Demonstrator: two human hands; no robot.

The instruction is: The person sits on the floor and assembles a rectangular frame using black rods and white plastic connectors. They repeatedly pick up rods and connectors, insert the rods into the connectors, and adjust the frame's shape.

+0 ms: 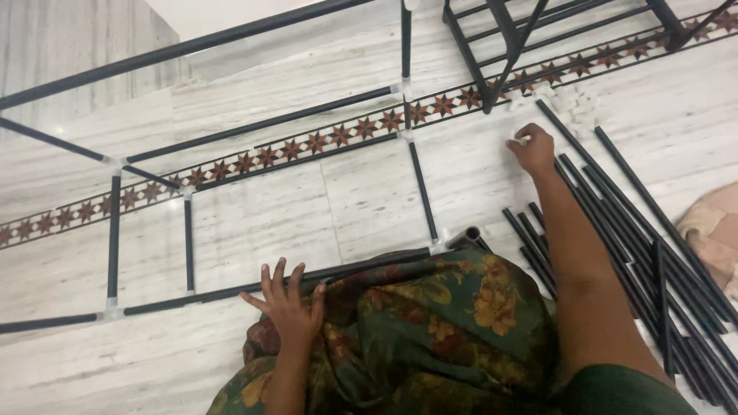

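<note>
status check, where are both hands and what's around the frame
Left hand flat, fingers spread on black frame tube. Right hand closed on small white connector. Loose black tubes beside right arm; more white connectors just beyond.

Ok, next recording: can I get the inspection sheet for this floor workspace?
Surface: pale marble floor with a band of red star tiles.
Job's things: black tube frame with white plastic corner joints, lying partly assembled; small white connector piece.
Clutter: loose black tubes at right; pile of white connectors; pink cloth.
Grips: left hand flat on the frame's near tube, fingers spread; right hand closed around the small white connector piece.
Cables: nothing seen.
Surroundings: second black frame at the top; green floral garment over the person's lap.
</note>
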